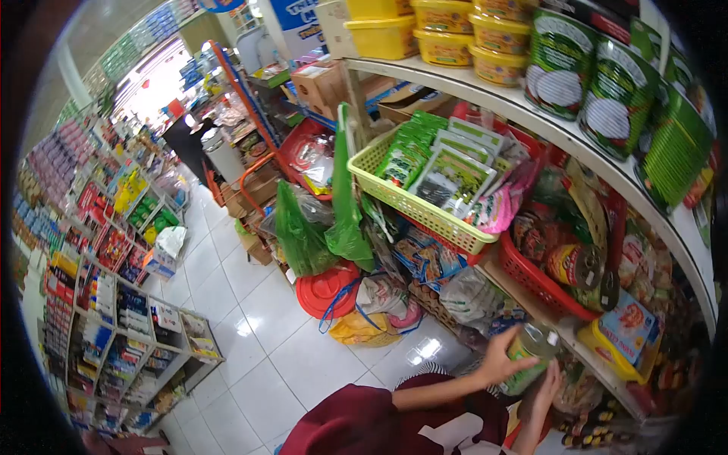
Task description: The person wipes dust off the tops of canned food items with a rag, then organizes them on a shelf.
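Note:
Both my hands are low at the right, by the bottom shelves. My left hand [498,362], on a bare forearm with a maroon sleeve, grips the side of a clear bottle with a green label [531,350]. My right hand [543,396] comes up from below and holds the same bottle at its lower end. The bottle is held just in front of a shelf edge, next to a yellow tub [616,350] and a red basket [535,282] of packets.
Shelves on the right carry green cans [618,95], yellow tubs [444,34] and a yellow-green basket [425,208] of green packets. Green bags, a red lid [326,288] and sacks lie on the white tiled floor. A low rack of goods [114,318] stands at the left.

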The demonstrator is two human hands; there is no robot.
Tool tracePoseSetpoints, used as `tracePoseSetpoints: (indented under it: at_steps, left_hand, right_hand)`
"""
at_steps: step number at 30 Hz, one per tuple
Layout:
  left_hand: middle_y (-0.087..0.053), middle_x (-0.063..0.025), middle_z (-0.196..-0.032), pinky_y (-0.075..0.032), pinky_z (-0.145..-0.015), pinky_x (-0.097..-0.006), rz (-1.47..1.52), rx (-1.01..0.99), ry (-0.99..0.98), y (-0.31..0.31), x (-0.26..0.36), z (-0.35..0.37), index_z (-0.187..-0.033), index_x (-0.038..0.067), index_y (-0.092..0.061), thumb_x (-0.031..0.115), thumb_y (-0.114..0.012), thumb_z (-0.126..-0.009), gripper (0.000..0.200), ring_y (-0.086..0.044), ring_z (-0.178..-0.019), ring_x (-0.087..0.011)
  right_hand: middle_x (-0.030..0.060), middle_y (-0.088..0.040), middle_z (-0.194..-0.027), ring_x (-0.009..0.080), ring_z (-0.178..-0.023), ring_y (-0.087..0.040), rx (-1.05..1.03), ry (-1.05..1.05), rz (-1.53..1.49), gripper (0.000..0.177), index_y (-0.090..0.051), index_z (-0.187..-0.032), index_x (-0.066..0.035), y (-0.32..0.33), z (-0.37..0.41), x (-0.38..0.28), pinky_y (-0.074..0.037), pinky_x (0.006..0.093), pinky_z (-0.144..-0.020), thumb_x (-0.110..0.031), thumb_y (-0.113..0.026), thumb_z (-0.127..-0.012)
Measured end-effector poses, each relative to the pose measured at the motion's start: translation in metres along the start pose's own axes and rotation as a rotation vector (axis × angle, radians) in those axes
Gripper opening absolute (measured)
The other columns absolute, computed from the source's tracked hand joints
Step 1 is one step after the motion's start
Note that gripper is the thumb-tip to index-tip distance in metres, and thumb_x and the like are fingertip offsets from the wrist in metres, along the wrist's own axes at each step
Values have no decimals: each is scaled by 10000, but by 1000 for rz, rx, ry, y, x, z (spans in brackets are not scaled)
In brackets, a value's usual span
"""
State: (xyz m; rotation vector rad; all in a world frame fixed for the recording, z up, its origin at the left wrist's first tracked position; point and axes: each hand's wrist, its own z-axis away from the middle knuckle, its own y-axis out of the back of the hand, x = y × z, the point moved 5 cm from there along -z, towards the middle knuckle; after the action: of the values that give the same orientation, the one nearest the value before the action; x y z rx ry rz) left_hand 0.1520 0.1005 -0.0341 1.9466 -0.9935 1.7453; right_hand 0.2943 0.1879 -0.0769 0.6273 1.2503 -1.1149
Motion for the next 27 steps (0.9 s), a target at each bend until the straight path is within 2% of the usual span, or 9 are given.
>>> tracePoseSetpoints:
  at_steps: [1,2,3,5,9,13,18,21,27]
  left_hand:
    - [-585,-98,-968,-427,-813,-307,-27,53,-80,10,3,1,-1081,-31,-502,361,-760,-574,691,-554,-889,-174]
    - [-583,-101,-955,-432,-803,-313,-11,177,-187,19,2,4,-1080,-31,-503,386,-760,-564,711,-556,-881,-181]
    - [-582,-103,-943,-437,-793,-318,13,288,-283,26,-4,9,-1079,-31,-505,412,-759,-555,731,-559,-872,-188]
    - [-572,-126,-950,-446,-780,-339,-217,407,-348,52,-39,13,-1088,-23,-504,455,-757,-553,761,-559,-875,-212]
    - [-548,-142,-1013,-427,-822,-351,-405,403,-651,71,-1,-27,-1127,-33,-462,423,-767,-562,788,-538,-931,-235]
    - [-524,-159,-1076,-409,-863,-363,-469,338,-813,50,32,-91,-1167,-43,-419,392,-778,-572,819,-517,-987,-257]
    - [-493,-179,-1154,-386,-915,-378,-512,259,-786,6,35,-143,-1216,-56,-366,352,-790,-583,864,-491,-1057,-286]
    - [-478,-188,-1182,-380,-927,-369,-285,179,-729,2,29,-147,-1223,-62,-351,298,-825,-530,914,-489,-1072,-287]
    - [-427,-180,-1208,-351,-947,-359,-601,264,-617,4,31,-148,-1231,-56,-329,208,-795,-547,869,-458,-1083,-286]
  right_hand:
    - [117,-497,-1145,213,-1072,-453,-95,44,104,382,-506,-1139,10,-1,-4,4,-325,315,-936,-267,-464,-880]
    - [113,-515,-1128,197,-1045,-469,-56,83,274,364,-531,-1107,16,6,0,12,-338,298,-920,-257,-475,-873]
    - [108,-544,-1095,187,-1023,-483,-119,-31,327,345,-541,-1098,15,-9,17,-2,-344,284,-910,-232,-488,-863]
    - [88,-567,-1059,165,-1012,-493,-228,7,480,320,-538,-1096,6,-26,42,-17,-355,271,-896,-199,-504,-852]
    - [96,-580,-1021,172,-953,-534,-325,11,342,323,-519,-1098,7,-22,70,26,-397,256,-838,-192,-538,-845]
    - [131,-586,-1012,187,-934,-551,-239,27,399,326,-524,-1095,-4,0,70,25,-410,265,-823,-195,-561,-834]
    - [156,-581,-1022,217,-962,-551,57,144,457,337,-525,-1091,6,43,58,10,-406,287,-837,-162,-594,-807]
    - [141,-574,-1036,208,-982,-536,201,167,448,322,-525,-1081,19,61,51,-1,-392,291,-861,-134,-595,-806]
    - [122,-580,-1022,195,-990,-524,244,62,333,285,-530,-1067,19,95,29,28,-382,289,-875,-116,-569,-819]
